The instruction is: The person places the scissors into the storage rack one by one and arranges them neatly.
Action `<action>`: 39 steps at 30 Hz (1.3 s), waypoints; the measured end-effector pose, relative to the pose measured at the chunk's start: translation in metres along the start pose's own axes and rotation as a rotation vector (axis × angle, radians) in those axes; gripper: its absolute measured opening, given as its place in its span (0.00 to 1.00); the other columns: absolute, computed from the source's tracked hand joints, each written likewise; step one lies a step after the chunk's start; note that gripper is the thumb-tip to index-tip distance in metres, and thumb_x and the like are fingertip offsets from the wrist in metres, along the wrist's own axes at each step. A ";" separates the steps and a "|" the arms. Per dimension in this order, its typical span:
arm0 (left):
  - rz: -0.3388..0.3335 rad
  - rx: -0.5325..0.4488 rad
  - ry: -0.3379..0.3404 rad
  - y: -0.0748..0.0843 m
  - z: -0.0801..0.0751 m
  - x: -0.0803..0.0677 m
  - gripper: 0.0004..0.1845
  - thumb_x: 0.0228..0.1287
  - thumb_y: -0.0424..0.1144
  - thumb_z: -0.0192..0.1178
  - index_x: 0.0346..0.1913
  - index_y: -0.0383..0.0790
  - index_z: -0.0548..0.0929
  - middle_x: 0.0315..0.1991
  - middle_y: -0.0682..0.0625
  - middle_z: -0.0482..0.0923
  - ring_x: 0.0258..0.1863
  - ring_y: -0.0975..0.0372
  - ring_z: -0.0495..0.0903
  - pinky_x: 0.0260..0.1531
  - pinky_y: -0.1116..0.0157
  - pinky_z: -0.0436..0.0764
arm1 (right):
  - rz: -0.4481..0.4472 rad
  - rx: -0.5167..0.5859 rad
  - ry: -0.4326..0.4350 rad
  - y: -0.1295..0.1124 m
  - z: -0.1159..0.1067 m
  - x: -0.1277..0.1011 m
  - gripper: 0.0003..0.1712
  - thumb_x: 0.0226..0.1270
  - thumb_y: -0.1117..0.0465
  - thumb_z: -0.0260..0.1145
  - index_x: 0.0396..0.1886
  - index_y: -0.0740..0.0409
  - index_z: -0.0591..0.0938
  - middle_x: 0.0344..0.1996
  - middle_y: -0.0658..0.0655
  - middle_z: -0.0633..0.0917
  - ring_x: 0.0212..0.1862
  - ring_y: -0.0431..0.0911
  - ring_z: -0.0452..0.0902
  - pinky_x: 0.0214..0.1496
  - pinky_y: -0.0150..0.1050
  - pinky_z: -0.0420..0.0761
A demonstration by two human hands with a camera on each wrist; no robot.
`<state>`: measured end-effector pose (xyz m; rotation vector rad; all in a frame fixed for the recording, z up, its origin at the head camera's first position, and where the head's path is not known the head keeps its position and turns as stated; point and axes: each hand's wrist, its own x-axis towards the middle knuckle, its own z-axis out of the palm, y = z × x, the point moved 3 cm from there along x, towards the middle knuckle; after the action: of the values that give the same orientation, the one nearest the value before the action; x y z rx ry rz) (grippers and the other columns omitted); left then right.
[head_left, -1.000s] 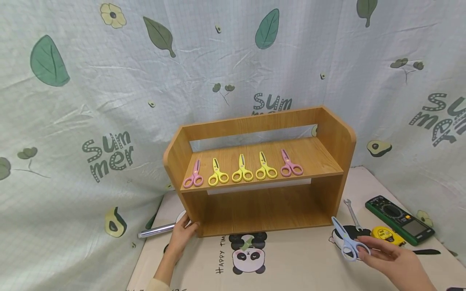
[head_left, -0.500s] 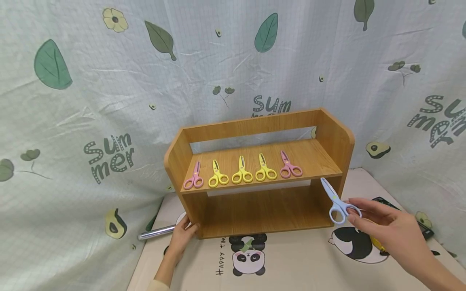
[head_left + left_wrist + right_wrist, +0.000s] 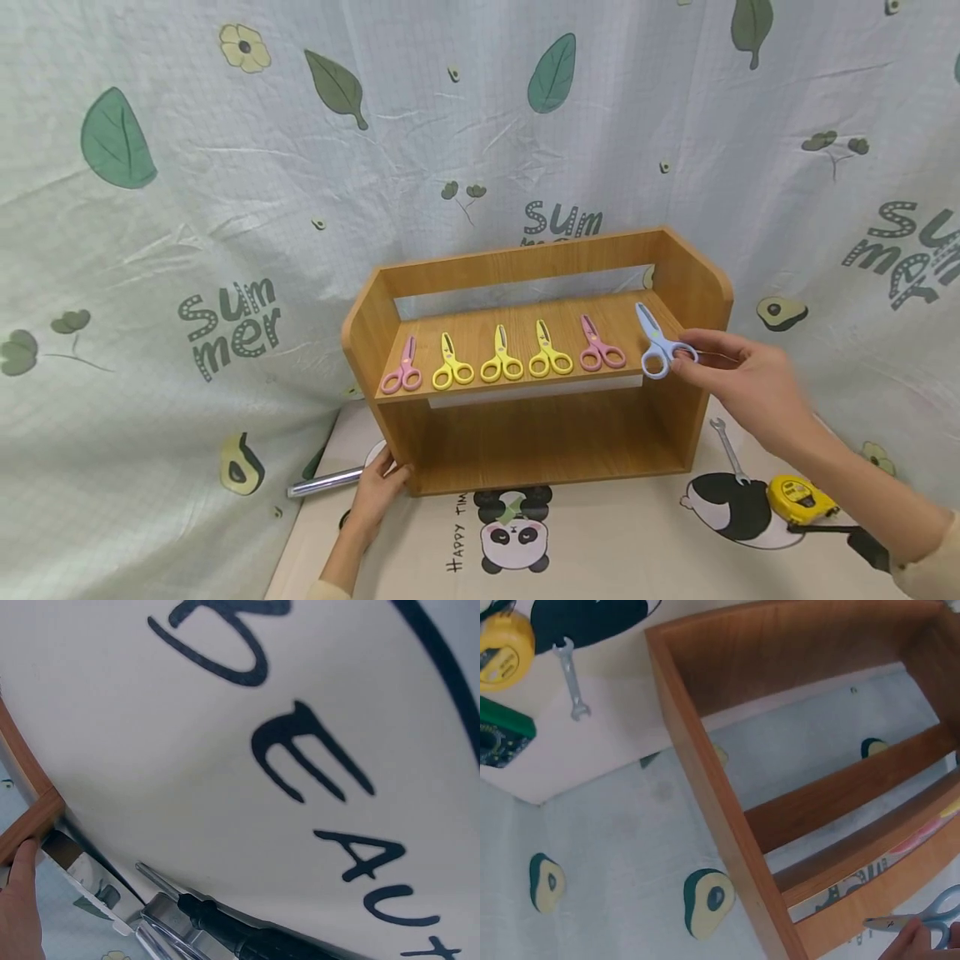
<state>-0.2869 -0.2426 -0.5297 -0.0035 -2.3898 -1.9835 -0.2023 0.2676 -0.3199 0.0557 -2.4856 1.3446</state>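
In the head view, a two-tier wooden shelf (image 3: pixel 525 433) stands at the centre. A row of scissors lies on its upper board: pink scissors (image 3: pixel 407 367) at the left, several yellow scissors (image 3: pixel 501 357) in the middle, pink scissors (image 3: pixel 596 348) towards the right. My right hand (image 3: pixel 750 387) pinches light blue scissors (image 3: pixel 657 336) by a handle loop, blades pointing away, over the board's right end. Whether these scissors touch the board is unclear. My left hand (image 3: pixel 377 492) grips the shelf's lower left corner; some of its fingers are hidden behind the side panel.
A wrench (image 3: pixel 729 450) and a yellow tape measure (image 3: pixel 801 500) lie right of the shelf. The right wrist view shows a green multimeter (image 3: pixel 502 735). Left of the shelf lie a shiny metal rod (image 3: pixel 326 482) and a black-handled screwdriver (image 3: pixel 225 926). A printed curtain (image 3: pixel 300 167) hangs behind.
My right hand has lifted the light blue scissors from low over the table, up and leftward to the upper board's right end. The left hand stays at the shelf's corner.
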 end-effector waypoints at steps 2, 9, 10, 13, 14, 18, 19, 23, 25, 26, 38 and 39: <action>0.003 -0.003 0.001 0.000 0.001 0.000 0.38 0.71 0.26 0.57 0.81 0.30 0.55 0.79 0.28 0.57 0.73 0.35 0.67 0.62 0.51 0.80 | -0.008 -0.001 0.005 -0.001 0.003 0.010 0.30 0.72 0.43 0.69 0.66 0.53 0.81 0.51 0.49 0.88 0.47 0.29 0.79 0.45 0.20 0.79; 0.010 -0.026 -0.003 0.001 0.003 0.000 0.38 0.70 0.26 0.58 0.81 0.30 0.57 0.78 0.28 0.59 0.73 0.35 0.68 0.58 0.60 0.82 | -0.061 -0.003 0.027 -0.006 0.014 0.033 0.26 0.74 0.52 0.68 0.64 0.64 0.81 0.58 0.69 0.84 0.55 0.56 0.81 0.42 0.18 0.77; 0.010 -0.029 -0.002 0.001 0.004 0.000 0.39 0.70 0.26 0.58 0.81 0.30 0.57 0.78 0.28 0.59 0.73 0.35 0.68 0.58 0.60 0.82 | -0.061 -0.008 0.029 -0.006 0.016 0.036 0.26 0.74 0.54 0.67 0.64 0.65 0.81 0.58 0.69 0.84 0.55 0.58 0.80 0.41 0.18 0.77; 0.013 -0.024 -0.003 0.001 0.004 -0.001 0.39 0.69 0.26 0.58 0.80 0.29 0.57 0.78 0.27 0.58 0.73 0.34 0.68 0.59 0.59 0.82 | -0.058 -0.034 0.031 -0.006 0.020 0.045 0.25 0.72 0.58 0.67 0.62 0.67 0.82 0.55 0.71 0.85 0.51 0.59 0.82 0.39 0.21 0.78; 0.017 -0.022 -0.004 0.001 0.004 -0.001 0.39 0.69 0.26 0.58 0.80 0.28 0.56 0.78 0.27 0.58 0.73 0.34 0.68 0.59 0.58 0.82 | -0.057 -0.051 0.033 -0.006 0.021 0.048 0.24 0.71 0.59 0.67 0.62 0.68 0.82 0.55 0.71 0.85 0.50 0.58 0.82 0.38 0.22 0.78; 0.016 -0.021 0.002 0.002 0.004 0.000 0.39 0.69 0.26 0.58 0.80 0.29 0.57 0.78 0.28 0.59 0.72 0.34 0.68 0.57 0.60 0.82 | -0.050 -0.115 0.027 -0.005 0.023 0.060 0.23 0.68 0.62 0.68 0.59 0.71 0.83 0.52 0.72 0.86 0.45 0.56 0.78 0.33 0.27 0.77; 0.015 -0.021 0.003 0.001 0.004 0.000 0.39 0.69 0.26 0.58 0.80 0.29 0.57 0.78 0.28 0.59 0.72 0.35 0.69 0.57 0.60 0.82 | -0.049 -0.135 0.024 -0.005 0.024 0.062 0.23 0.67 0.63 0.68 0.59 0.71 0.83 0.52 0.72 0.86 0.44 0.56 0.77 0.32 0.29 0.77; 0.010 -0.019 -0.003 0.001 0.004 -0.001 0.39 0.69 0.26 0.57 0.81 0.29 0.57 0.78 0.28 0.59 0.73 0.35 0.68 0.59 0.57 0.82 | -0.026 -0.188 -0.017 -0.004 0.025 0.071 0.22 0.65 0.63 0.69 0.56 0.71 0.84 0.51 0.71 0.86 0.45 0.56 0.76 0.32 0.33 0.74; 0.005 -0.021 -0.002 0.000 0.004 -0.001 0.39 0.69 0.26 0.58 0.81 0.30 0.57 0.79 0.28 0.59 0.73 0.35 0.69 0.59 0.57 0.82 | -0.013 -0.203 -0.044 -0.003 0.025 0.074 0.22 0.65 0.63 0.70 0.55 0.72 0.84 0.51 0.72 0.86 0.45 0.56 0.76 0.33 0.34 0.74; 0.005 -0.018 -0.002 0.000 0.004 -0.001 0.39 0.69 0.26 0.58 0.81 0.30 0.57 0.79 0.29 0.59 0.73 0.35 0.69 0.59 0.57 0.82 | -0.008 -0.211 -0.059 -0.002 0.025 0.075 0.22 0.65 0.63 0.70 0.55 0.72 0.83 0.50 0.72 0.86 0.45 0.56 0.76 0.33 0.34 0.75; 0.005 -0.025 0.004 0.000 0.001 0.000 0.39 0.70 0.25 0.57 0.81 0.30 0.57 0.79 0.28 0.58 0.73 0.35 0.68 0.60 0.57 0.81 | -0.055 -0.377 -0.132 -0.012 0.024 0.088 0.24 0.60 0.63 0.71 0.52 0.76 0.83 0.47 0.73 0.87 0.46 0.60 0.80 0.45 0.48 0.80; 0.003 -0.027 0.004 0.000 0.001 -0.001 0.39 0.70 0.25 0.57 0.81 0.30 0.57 0.79 0.28 0.58 0.73 0.35 0.67 0.61 0.57 0.81 | -0.054 -0.388 -0.137 -0.013 0.025 0.088 0.25 0.61 0.63 0.71 0.53 0.77 0.82 0.48 0.74 0.87 0.46 0.61 0.80 0.47 0.51 0.81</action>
<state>-0.2862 -0.2414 -0.5299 -0.0036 -2.3586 -2.0125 -0.2893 0.2501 -0.2965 0.1287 -2.7925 0.8426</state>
